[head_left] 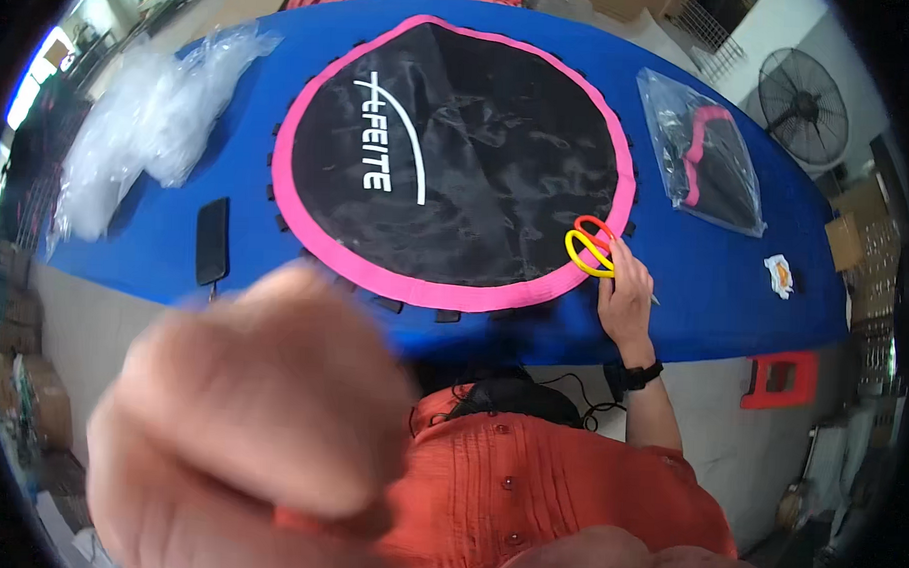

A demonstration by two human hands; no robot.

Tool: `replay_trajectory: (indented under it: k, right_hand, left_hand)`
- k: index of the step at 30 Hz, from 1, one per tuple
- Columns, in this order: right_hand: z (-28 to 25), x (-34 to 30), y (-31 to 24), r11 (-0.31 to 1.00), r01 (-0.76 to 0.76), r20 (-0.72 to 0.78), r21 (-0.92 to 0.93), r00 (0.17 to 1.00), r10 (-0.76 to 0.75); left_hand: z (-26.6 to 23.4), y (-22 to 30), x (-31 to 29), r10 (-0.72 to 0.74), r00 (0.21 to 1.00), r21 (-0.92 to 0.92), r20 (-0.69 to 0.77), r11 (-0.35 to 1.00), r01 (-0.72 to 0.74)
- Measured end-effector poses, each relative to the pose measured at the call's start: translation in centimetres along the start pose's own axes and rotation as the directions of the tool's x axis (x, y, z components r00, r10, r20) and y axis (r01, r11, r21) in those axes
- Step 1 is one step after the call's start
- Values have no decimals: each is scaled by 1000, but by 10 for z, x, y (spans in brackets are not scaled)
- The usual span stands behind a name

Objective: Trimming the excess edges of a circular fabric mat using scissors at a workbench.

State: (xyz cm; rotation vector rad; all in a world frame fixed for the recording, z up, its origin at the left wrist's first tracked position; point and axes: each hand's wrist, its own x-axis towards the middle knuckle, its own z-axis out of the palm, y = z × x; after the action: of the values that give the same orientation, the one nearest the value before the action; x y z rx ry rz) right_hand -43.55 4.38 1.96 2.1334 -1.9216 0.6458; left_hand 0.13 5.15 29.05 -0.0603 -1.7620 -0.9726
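My right hand (pixel 628 295) is closed around a pair of scissors at the near right edge of a round black mat (pixel 498 175) with a pink border. The scissors' red and yellow handle loops (pixel 588 264) stick out to the left of my fingers, over the pink border. A pale tip shows on the other side of the hand. Large and blurred, my left hand (pixel 260 407) is raised close to the camera at the lower left, away from the table. Its fingers are too smeared to read.
A blue cloth (pixel 775 285) covers the table. Crumpled clear plastic (pixel 145 123) and a black phone (pixel 213 241) lie at left. At right are a bagged black-and-pink piece (pixel 704 153) and a small white packet (pixel 778 276). Beyond stands a fan (pixel 803 106); a red stool (pixel 779 380) is below.
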Motion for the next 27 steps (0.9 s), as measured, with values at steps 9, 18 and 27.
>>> replay_trajectory:
  k: [9, 18, 27]
  right_hand:
    - [4, 0, 7, 1000, 11, -12, 16, 1000, -11]
    - [-5, 9, 4, 1000, -9, 60, 13, 998, 8]
    - [-2, 64, 32, 970, -113, 89, 218, 991, 95]
  left_hand:
    - [17, -117, -124, -569, 670, 410, -477, 530, 742]
    - [11, -201, -198, -547, 722, 850, -424, 36, 526]
    - [20, -220, -185, -479, 730, 844, -488, -46, 534]
